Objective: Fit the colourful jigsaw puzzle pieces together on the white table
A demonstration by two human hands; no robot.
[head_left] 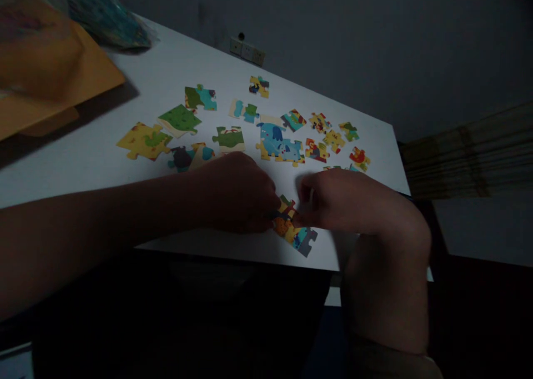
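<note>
Near the front edge of the white table lies a small group of jigsaw puzzle pieces point(306, 240), with orange, yellow, teal and grey printing. My left hand point(239, 193) is closed at its left side, its fingertips mostly hidden behind the knuckles. From the right, my right hand point(341, 198) bends in, with curled fingers pinching at the pieces' upper right edge. Just beyond both hands sits a joined blue elephant section point(272, 140) of the puzzle. A dark animal piece point(182, 159) is partly next to my left forearm.
Several loose puzzle pieces spread over the table point(162, 62), among them a green piece point(180, 119) and a yellow one point(144, 141). An orange-brown envelope or board point(95, 62) and a clear plastic bag point(112, 18) occupy the far left. Wall sockets point(247, 51) sit behind.
</note>
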